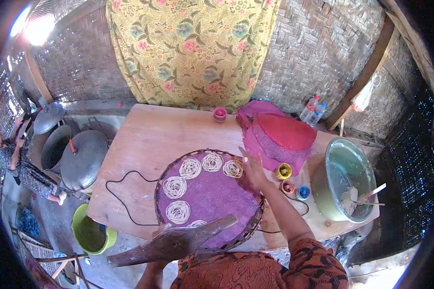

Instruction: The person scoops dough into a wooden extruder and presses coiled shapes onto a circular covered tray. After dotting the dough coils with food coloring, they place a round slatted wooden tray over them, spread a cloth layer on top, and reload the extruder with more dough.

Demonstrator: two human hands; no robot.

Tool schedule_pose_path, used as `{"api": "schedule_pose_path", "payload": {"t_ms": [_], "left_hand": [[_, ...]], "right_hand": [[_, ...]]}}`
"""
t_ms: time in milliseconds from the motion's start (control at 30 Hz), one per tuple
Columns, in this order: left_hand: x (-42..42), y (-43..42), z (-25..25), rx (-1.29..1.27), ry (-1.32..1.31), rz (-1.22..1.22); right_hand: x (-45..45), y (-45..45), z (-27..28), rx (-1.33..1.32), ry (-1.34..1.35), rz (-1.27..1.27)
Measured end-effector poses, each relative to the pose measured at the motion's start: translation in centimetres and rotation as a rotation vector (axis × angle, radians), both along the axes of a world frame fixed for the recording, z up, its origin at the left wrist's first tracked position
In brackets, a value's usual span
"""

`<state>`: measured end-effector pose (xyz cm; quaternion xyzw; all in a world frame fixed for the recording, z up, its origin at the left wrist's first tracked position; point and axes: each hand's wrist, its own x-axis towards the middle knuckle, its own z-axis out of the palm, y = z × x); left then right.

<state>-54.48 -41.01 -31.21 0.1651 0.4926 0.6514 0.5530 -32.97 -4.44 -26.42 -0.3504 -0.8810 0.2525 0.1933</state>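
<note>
My right hand (253,172) is over the upper right of a round tray (162,163) with a purple cloth (212,195), its fingers extended beside a white noodle-like coil (233,168). More such coils, among them one (190,168) at the top and one (178,212) at the left, lie in an arc along the rim. A dark wooden piece (173,242) crosses the tray's lower left in front of the camera. It hides most of my left hand (160,229), which is near the lower left rim; its grip cannot be made out.
Right of the tray are yellow (283,171), orange (288,187) and blue (303,192) cups, and a green basin (330,192). Red and pink cloths (284,132), two bottles and a pink cup (220,114) are behind. Large pans (84,161) and another person (26,168) are at left.
</note>
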Motion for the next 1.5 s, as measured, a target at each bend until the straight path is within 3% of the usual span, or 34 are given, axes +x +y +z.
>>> {"api": "schedule_pose_path", "payload": {"t_ms": [67,167,200,233,267,333,400,433,467,533,567,700,767,833,867,967,1033,1133,1200,1233,1300,1400,1467,1500], "left_hand": [[0.9,0.7,0.2,0.007,0.531,-0.023],[2.1,2.0,3.2,0.127,0.518,-0.034],[2.3,2.2,3.8,0.135,0.52,-0.037],[2.5,2.4,4.3,0.118,0.358,-0.021],[2.7,2.7,4.8,0.099,0.197,0.005],[2.7,3.3,5.1,0.084,0.162,-0.042],[3.0,4.4,5.4,0.098,0.252,-0.162],[3.4,4.9,5.7,0.117,0.308,-0.236],[4.0,5.3,6.0,0.14,0.373,-0.316],[5.6,6.8,7.2,0.216,0.517,-0.494],[6.8,7.5,7.9,0.269,0.591,-0.583],[11.1,10.5,11.2,0.474,0.819,-0.855],[12.0,11.9,13.6,0.539,0.865,-0.953],[12.3,13.2,16.5,0.57,0.882,-1.057],[12.6,13.9,18.2,0.593,0.884,-1.109],[13.9,15.8,22.1,0.606,0.852,-1.241],[14.6,16.7,24.2,0.597,0.84,-1.291],[15.3,17.2,25.8,0.532,0.873,-1.285],[15.6,17.4,26.3,0.447,1.052,-1.227],[16.1,18.1,25.5,0.423,1.391,-1.208],[16.6,19.1,24.7,0.42,1.818,-1.047],[15.4,21.2,20.8,0.672,2.031,-0.717],[14.2,23.0,16.5,0.842,1.92,-0.499],[14.6,24.8,13.1,0.754,1.207,-0.52]], "right_hand": [[0.2,0.2,-0.3,0.034,0.047,-0.03],[0.8,0.1,-0.1,0.065,-0.028,-0.074],[1.3,0.0,0.5,-0.013,0.061,-0.083],[1.4,-0.7,2.5,-0.088,0.152,-0.091],[1.9,-2.3,4.4,-0.216,0.343,-0.048],[2.3,-6.8,7.5,-0.6,0.465,0.084],[3.0,-11.6,10.2,-0.548,0.175,0.349],[3.1,-13.9,12.5,-0.234,-0.047,0.511],[3.6,-14.4,12.4,-0.233,-0.039,0.498],[5.0,-15.7,11.7,-0.134,-0.325,0.363],[5.9,-14.4,9.0,-0.275,-0.119,0.34],[8.0,-11.4,7.2,-0.383,-0.156,0.205],[8.5,-11.1,7.6,-0.535,0.313,0.292],[8.1,-12.8,14.0,0.155,0.48,0.419],[7.9,-14.3,18.1,0.345,0.48,0.549],[7.8,-19.6,24.9,0.666,0.437,0.794],[9.3,-20.9,25.9,0.831,0.383,0.914],[12.0,-21.6,26.4,0.888,0.123,0.687],[12.9,-20.6,26.7,0.545,0.313,0.27],[13.6,-20.0,26.7,0.413,0.424,0.078],[16.4,-18.5,26.7,0.376,0.61,-0.197],[23.3,-18.7,28.7,0.216,0.924,-0.636],[27.1,-18.3,29.6,0.378,1.349,-0.567],[29.1,-17.5,29.2,0.411,1.504,-0.535]]}}
